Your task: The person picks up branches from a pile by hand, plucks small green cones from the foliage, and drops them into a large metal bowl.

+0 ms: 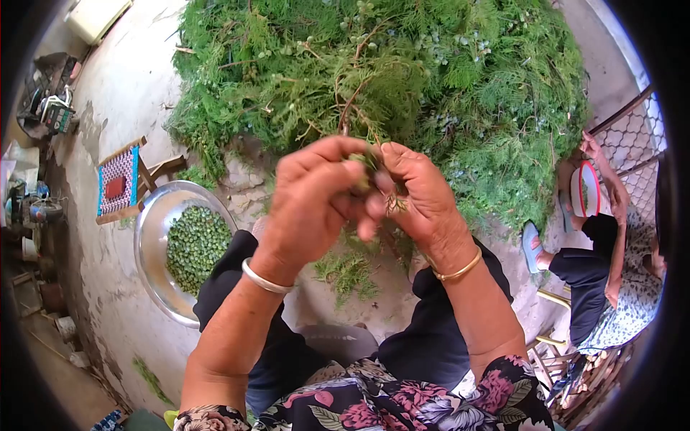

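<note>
My left hand (316, 194), with a silver bangle at the wrist, is closed, its fingers partly blurred around green bits of a leafy evergreen branch (350, 106). Touching it, my right hand (419, 194) wears a gold bangle and pinches the same branch, with a small sprig showing below the thumb. Both hands meet above my lap. Behind them rises a big heap of cut evergreen branches (503, 93), dotted with pale green cones. To the left of my knee, a wide metal basin (149, 241) holds many small green cones (195, 248).
A small woven-seat stool (118, 183) stands behind the basin. At right, another person (589, 287) sits holding a red-rimmed white bowl (588, 188) near a wire-mesh frame. Loose sprigs (348, 273) lie on the concrete between my feet. Firewood (596, 384) is stacked lower right.
</note>
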The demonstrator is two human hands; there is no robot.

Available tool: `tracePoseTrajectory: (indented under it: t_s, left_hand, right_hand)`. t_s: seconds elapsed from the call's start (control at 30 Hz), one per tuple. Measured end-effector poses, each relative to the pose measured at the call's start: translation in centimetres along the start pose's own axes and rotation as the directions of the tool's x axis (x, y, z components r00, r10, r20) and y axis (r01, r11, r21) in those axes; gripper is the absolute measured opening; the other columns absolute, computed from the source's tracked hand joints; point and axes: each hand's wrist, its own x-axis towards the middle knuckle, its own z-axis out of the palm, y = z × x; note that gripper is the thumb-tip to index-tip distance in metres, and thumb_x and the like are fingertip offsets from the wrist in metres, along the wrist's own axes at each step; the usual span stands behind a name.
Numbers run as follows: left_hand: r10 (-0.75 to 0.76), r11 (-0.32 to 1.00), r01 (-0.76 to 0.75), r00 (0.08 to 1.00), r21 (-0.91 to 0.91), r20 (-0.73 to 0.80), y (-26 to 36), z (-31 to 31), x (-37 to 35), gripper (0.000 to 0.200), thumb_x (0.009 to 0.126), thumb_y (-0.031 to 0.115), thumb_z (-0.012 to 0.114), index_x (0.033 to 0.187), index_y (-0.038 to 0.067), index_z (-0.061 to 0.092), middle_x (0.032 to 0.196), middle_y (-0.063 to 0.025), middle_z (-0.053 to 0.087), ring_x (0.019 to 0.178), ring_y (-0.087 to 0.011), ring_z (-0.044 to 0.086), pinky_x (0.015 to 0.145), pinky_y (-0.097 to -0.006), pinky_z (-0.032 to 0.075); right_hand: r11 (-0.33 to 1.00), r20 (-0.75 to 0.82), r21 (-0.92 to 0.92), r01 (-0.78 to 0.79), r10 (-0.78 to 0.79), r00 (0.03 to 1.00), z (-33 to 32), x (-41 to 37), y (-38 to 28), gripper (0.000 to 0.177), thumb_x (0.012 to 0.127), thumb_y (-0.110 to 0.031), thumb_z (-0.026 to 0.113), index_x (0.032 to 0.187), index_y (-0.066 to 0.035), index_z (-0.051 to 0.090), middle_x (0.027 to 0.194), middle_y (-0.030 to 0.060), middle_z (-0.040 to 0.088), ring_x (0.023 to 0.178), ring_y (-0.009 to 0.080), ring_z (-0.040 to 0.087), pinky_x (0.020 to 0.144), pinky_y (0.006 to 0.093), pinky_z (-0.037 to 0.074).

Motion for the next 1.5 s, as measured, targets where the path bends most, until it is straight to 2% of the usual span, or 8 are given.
tracePoseTrajectory:
  t_s: [0.17, 0.27, 0.4, 0.63, 0.8, 1.0, 1.27, 1.5]
  left_hand:
    - [0.115, 0.992, -0.101, 0.966, 0.072, -0.234, 0.1, -1.0, 1.2, 0.02, 0.086, 0.006, 0.048, 0.098, -0.007, 0.055, 0.076, -0.0145, 0.062, 0.053, -0.0141, 0.059, 0.041, -0.0226, 0.047]
    - [0.155, 0.901, 0.017, 0.92, 0.433, -0.361, -1.3, -2.1, 1.9, 0.026, 0.083, 0.007, 0.058, 0.106, -0.005, 0.057, 0.067, -0.0051, 0.061, 0.045, -0.0102, 0.053, 0.037, -0.0188, 0.039]
    - [0.023, 0.959, 0.071, 0.945, 0.273, -0.326, -1.7, -1.1, 2.6, 0.036, 0.082, 0.003, 0.056, 0.117, -0.007, 0.051, 0.065, -0.0042, 0.06, 0.043, -0.0085, 0.051, 0.034, -0.0199, 0.037]
    - [0.024, 0.904, 0.08, 0.971, 0.42, -0.237, -1.8, -0.7, 2.9, 0.046, 0.079, -0.002, 0.054, 0.124, -0.008, 0.046, 0.065, -0.0035, 0.059, 0.041, -0.0071, 0.047, 0.033, -0.0199, 0.035]
    - [-0.046, 0.984, 0.11, 0.916, 0.138, -0.399, -2.8, -0.5, 3.9, 0.03, 0.083, 0.003, 0.057, 0.112, -0.005, 0.057, 0.066, -0.0008, 0.059, 0.042, -0.0049, 0.046, 0.031, -0.0199, 0.031]
    - [0.1, 0.985, -0.036, 0.917, 0.168, -0.387, -4.6, -1.3, 4.6, 0.014, 0.084, 0.005, 0.059, 0.095, -0.003, 0.062, 0.066, -0.002, 0.06, 0.044, -0.0064, 0.049, 0.033, -0.0231, 0.039]
    - [0.018, 0.999, -0.005, 0.924, 0.036, -0.383, -4.5, -0.8, 4.3, 0.016, 0.086, 0.003, 0.056, 0.1, -0.002, 0.06, 0.081, -0.0035, 0.062, 0.06, -0.0078, 0.053, 0.047, -0.022, 0.042]
    - [-0.186, 0.978, 0.122, 0.876, -0.169, -0.445, -4.2, -1.4, 4.8, 0.028, 0.085, 0.009, 0.059, 0.112, 0.004, 0.054, 0.084, -0.0007, 0.06, 0.064, -0.0094, 0.053, 0.053, -0.0198, 0.042]
  right_hand:
    - [0.976, -0.07, -0.217, -0.018, 0.003, 0.998, 1.6, -0.4, 0.2, 0.018, 0.093, -0.02, 0.048, 0.094, -0.003, 0.055, 0.085, 0.0058, 0.062, 0.072, 0.0135, 0.061, 0.062, 0.0291, 0.052]
    - [0.973, -0.073, -0.23, -0.008, -0.008, 0.997, 1.7, -0.4, 0.1, 0.017, 0.091, -0.018, 0.05, 0.092, -0.002, 0.057, 0.083, 0.0064, 0.062, 0.072, 0.014, 0.061, 0.063, 0.0303, 0.052]
    - [0.982, -0.007, -0.187, -0.007, 0.006, 1.0, 1.5, -0.6, -0.1, 0.017, 0.089, -0.016, 0.053, 0.088, 0.0, 0.059, 0.078, 0.0069, 0.061, 0.069, 0.0152, 0.061, 0.063, 0.0295, 0.051]
    - [0.915, -0.043, -0.402, -0.02, 0.003, 0.999, 2.3, -1.9, -1.1, 0.018, 0.086, -0.012, 0.055, 0.074, 0.001, 0.061, 0.071, 0.0043, 0.06, 0.066, 0.0124, 0.059, 0.061, 0.0243, 0.047]
    - [0.899, -0.023, -0.435, 0.054, -0.071, 0.997, 1.7, -1.6, -0.5, 0.016, 0.084, -0.01, 0.055, 0.074, 0.001, 0.062, 0.071, 0.0029, 0.06, 0.064, 0.0076, 0.053, 0.06, 0.0224, 0.043]
    - [0.922, -0.052, -0.373, 0.104, -0.133, 0.99, 1.5, -1.3, 0.1, 0.015, 0.081, -0.008, 0.056, 0.073, 0.002, 0.063, 0.07, 0.0027, 0.06, 0.064, 0.007, 0.053, 0.06, 0.0226, 0.042]
    - [0.898, -0.049, -0.422, 0.127, -0.162, 0.986, 1.6, -1.6, -0.4, 0.016, 0.079, -0.008, 0.056, 0.07, 0.004, 0.062, 0.07, 0.0029, 0.061, 0.066, 0.0075, 0.053, 0.062, 0.0222, 0.042]
    - [0.78, -0.073, -0.599, 0.178, -0.275, 0.959, 1.0, -0.9, 1.1, 0.017, 0.079, -0.01, 0.057, 0.068, 0.002, 0.061, 0.058, -0.0058, 0.046, 0.055, 0.003, 0.035, 0.049, 0.0232, 0.028]
